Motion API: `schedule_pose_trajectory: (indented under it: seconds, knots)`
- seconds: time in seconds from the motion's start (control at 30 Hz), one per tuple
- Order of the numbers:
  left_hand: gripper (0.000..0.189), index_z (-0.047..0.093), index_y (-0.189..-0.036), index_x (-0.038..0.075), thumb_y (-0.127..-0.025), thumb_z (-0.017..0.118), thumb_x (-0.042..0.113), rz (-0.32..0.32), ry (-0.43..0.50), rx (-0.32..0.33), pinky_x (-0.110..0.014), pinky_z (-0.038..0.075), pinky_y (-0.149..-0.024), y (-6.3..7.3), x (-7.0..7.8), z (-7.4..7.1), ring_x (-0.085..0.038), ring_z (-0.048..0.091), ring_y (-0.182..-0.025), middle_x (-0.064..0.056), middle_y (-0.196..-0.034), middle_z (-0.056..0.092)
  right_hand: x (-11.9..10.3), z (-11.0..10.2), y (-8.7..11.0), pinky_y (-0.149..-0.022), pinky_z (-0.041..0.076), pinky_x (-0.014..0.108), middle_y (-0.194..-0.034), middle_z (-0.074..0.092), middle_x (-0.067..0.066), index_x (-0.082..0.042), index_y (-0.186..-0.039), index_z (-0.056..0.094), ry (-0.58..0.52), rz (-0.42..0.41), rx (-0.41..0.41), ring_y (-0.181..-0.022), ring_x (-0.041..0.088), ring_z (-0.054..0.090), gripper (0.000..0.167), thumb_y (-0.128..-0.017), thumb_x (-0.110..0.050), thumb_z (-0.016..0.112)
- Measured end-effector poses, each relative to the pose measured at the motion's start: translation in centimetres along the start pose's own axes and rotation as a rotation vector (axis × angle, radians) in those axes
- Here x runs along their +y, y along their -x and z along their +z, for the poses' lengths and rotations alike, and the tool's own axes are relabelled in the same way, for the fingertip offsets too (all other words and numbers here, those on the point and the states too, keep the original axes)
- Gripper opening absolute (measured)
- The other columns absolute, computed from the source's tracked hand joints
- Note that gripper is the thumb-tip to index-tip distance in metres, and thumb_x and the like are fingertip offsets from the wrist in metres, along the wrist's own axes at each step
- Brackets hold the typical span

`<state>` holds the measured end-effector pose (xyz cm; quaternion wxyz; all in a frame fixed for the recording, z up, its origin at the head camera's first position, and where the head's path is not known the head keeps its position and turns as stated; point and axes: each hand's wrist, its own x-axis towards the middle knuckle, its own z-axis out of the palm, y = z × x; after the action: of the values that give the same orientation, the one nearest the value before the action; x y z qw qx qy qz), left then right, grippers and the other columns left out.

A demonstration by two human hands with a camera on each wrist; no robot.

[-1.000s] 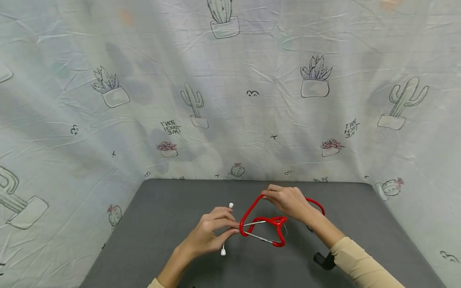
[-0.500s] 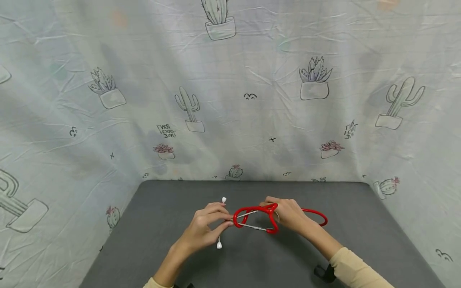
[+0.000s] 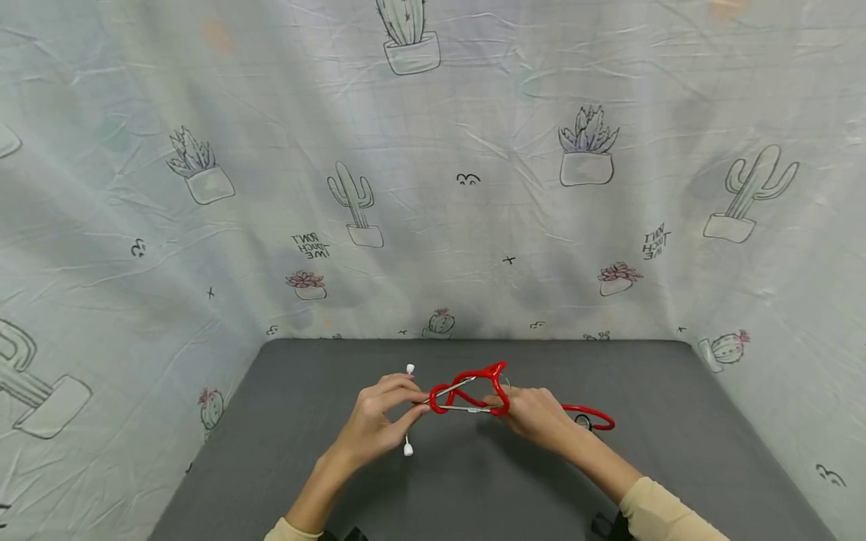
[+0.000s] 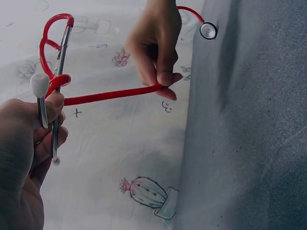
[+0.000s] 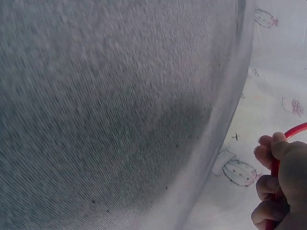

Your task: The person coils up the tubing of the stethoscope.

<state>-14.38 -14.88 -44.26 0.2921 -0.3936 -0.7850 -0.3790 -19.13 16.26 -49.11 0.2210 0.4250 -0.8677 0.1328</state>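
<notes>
Seven o'clock of the head view's centre: left hand (image 3: 379,413) pinches the stethoscope (image 3: 497,370) by its metal tubes (image 4: 62,52), I judge to steady the headset; ear tips (image 4: 39,85) jut at twelve and six. Red tubing (image 4: 115,95) appears looped round them. Five o'clock: right hand (image 3: 537,417), fingers curled on tubing, presumably tensioning it. Chest piece (image 3: 583,423) at its three o'clock. Versus a second ago, I note right hand lower, tubing's high arch gone.

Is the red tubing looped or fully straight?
Looped: the red tubing bends round the metal ear tubes beside the left hand; the right hand grips another stretch.
</notes>
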Motion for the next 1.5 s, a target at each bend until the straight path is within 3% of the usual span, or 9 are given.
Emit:
schedule_pose_trajectory:
  seconds: [0.13, 0.3, 0.57, 0.73, 0.9, 1.07, 1.2, 1.5]
  knots:
    - [0.03, 0.083, -0.098, 0.007, -0.075, 0.092, -0.01, -0.007, -0.013, 0.013, -0.026, 0.06, -0.097, 0.2, -0.2, 0.0, -0.022, 0.074, -0.096, -0.003, -0.095, 0.078, -0.9, 0.1, 0.3, -0.047, 0.024, 0.007, -0.086, 0.078, -0.009, -0.02, -0.102, 0.083, 0.013, -0.027, 0.012, -0.052, -0.003, 0.035, 0.023, -0.082, -0.022, 0.095]
    - [0.028, 0.083, -0.097, 0.006, -0.075, 0.093, -0.009, -0.036, -0.036, 0.039, -0.023, 0.059, -0.101, 0.5, -0.4, 0.1, -0.021, 0.076, -0.094, -0.003, -0.094, 0.079, -1.9, 0.2, 0.5, -0.048, 0.028, 0.004, -0.088, 0.076, -0.011, -0.02, -0.101, 0.084, -0.007, -0.084, 0.04, -0.053, -0.004, 0.048, 0.023, -0.081, -0.019, 0.096]
    - [0.024, 0.084, -0.095, 0.005, -0.077, 0.091, -0.009, -0.086, -0.075, 0.084, -0.026, 0.063, -0.085, 1.0, -0.9, 0.1, -0.021, 0.074, -0.087, -0.004, -0.092, 0.079, -3.9, -0.5, 1.1, -0.052, 0.009, 0.001, -0.077, 0.056, -0.014, -0.022, -0.096, 0.081, 0.011, -0.158, 0.109, -0.052, -0.008, 0.031, 0.025, -0.078, -0.019, 0.098]
    - [0.021, 0.084, -0.094, 0.005, -0.08, 0.09, -0.009, -0.184, -0.056, 0.103, -0.017, 0.06, -0.078, 1.4, -0.7, 0.2, -0.017, 0.074, -0.083, -0.002, -0.092, 0.079, -5.4, -1.7, 1.5, -0.05, 0.016, 0.001, -0.078, 0.056, -0.013, -0.021, -0.098, 0.078, -0.003, -0.171, 0.09, -0.055, -0.009, 0.033, 0.029, -0.078, -0.019, 0.098]
    - [0.019, 0.084, -0.095, 0.008, -0.082, 0.09, -0.006, -0.283, -0.052, 0.107, -0.023, 0.061, -0.079, 1.5, -0.2, 0.2, -0.015, 0.075, -0.085, 0.0, -0.093, 0.08, -6.8, -2.9, 1.6, -0.049, 0.022, 0.001, -0.078, 0.055, -0.013, -0.019, -0.098, 0.076, -0.006, -0.184, 0.097, -0.054, -0.008, 0.034, 0.022, -0.086, -0.022, 0.093]
    - [0.018, 0.085, -0.095, 0.01, -0.084, 0.09, -0.003, -0.322, -0.052, 0.101, -0.03, 0.063, -0.079, 1.4, 0.2, 0.1, -0.014, 0.075, -0.085, 0.001, -0.094, 0.08, -7.8, -4.0, 1.7, -0.049, 0.027, 0.002, -0.082, 0.058, -0.013, -0.018, -0.1, 0.076, -0.055, -0.163, 0.083, -0.056, -0.009, 0.037, 0.009, -0.099, -0.025, 0.082]
    - [0.018, 0.084, -0.094, 0.01, -0.083, 0.09, -0.003, -0.343, -0.049, 0.105, -0.031, 0.063, -0.079, 1.2, 0.2, 0.0, -0.013, 0.075, -0.084, 0.001, -0.093, 0.08, -8.5, -4.7, 1.6, -0.052, 0.034, 0.002, -0.085, 0.06, -0.012, -0.017, -0.103, 0.078, -0.128, -0.117, 0.051, -0.059, -0.01, 0.041, 0.012, -0.106, -0.027, 0.073]
    - [0.015, 0.085, -0.092, 0.01, -0.084, 0.091, -0.001, -0.443, -0.041, 0.134, -0.03, 0.062, -0.08, 0.9, 0.4, -0.4, -0.011, 0.074, -0.083, 0.004, -0.091, 0.08, -8.9, -5.7, 1.2, -0.059, 0.036, 0.0, -0.084, 0.059, -0.012, -0.016, -0.103, 0.077, -0.327, -0.017, -0.009, -0.068, -0.012, 0.039, 0.009, -0.107, -0.019, 0.07]
